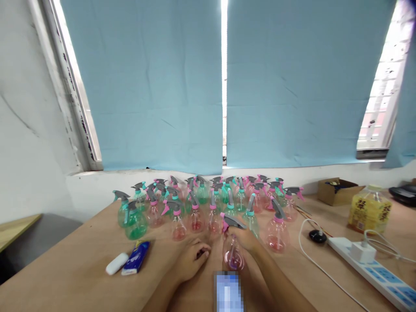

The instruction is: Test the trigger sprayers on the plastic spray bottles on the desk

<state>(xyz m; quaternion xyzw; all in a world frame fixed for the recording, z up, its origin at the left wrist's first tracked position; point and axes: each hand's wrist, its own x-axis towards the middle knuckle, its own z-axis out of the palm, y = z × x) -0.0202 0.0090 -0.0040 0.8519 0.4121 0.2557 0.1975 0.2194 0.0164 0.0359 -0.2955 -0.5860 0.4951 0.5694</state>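
Note:
Close to the front of the bottle group, my right hand (246, 238) grips a clear pink spray bottle (233, 255) around its neck, just under the grey and pink trigger head. This bottle looks tilted, and part of its neck is hidden by the fingers. My left hand (191, 261) rests on the table to the left of it, fingers loosely curled in, with nothing visible in them. Nearest to the left hand stand a pink spray bottle (178, 227) and another pink spray bottle (196, 220). One more pink spray bottle (277, 236) is right of my right hand.
Several green spray bottles (135, 225) and pink ones crowd the table (81, 264). A blue packet (136, 258) and white case (117, 263) lie left. A pixelated phone (229, 292) is in front. Rightward are a power strip (373, 271), yellow jug (369, 210) and cardboard box (336, 193).

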